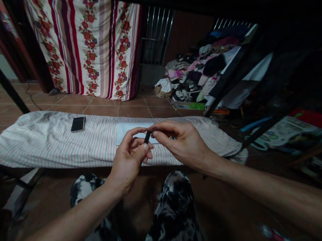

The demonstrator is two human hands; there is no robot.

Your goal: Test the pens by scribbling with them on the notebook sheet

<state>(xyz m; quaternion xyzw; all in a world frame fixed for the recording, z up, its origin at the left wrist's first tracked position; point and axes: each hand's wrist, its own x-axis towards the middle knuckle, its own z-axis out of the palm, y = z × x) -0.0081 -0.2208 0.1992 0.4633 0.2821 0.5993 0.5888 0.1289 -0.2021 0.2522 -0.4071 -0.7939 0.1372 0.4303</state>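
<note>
The step in hand seems to be close fingertip work on a slim black stick [147, 137], held up between both hands above a pale blue sheet [122, 130] on the striped cloth [93, 144]. The left hand [127, 160] has its thumb and fingers closed around the lower part of the stick; the right hand [186, 142] has thumb and forefinger drawn nearly together at its upper end, the view being too dim to tell whether they grip it or merely touch it. What this calls for, I judge, is a steady left hold and a light, exact right fingertip. A smartphone [77, 124] lies well apart, towards the left. For containers, a cardboard box [163, 92] sits at the foot of the clothes heap [198, 71], white cloth over it, its inside hidden.
</note>
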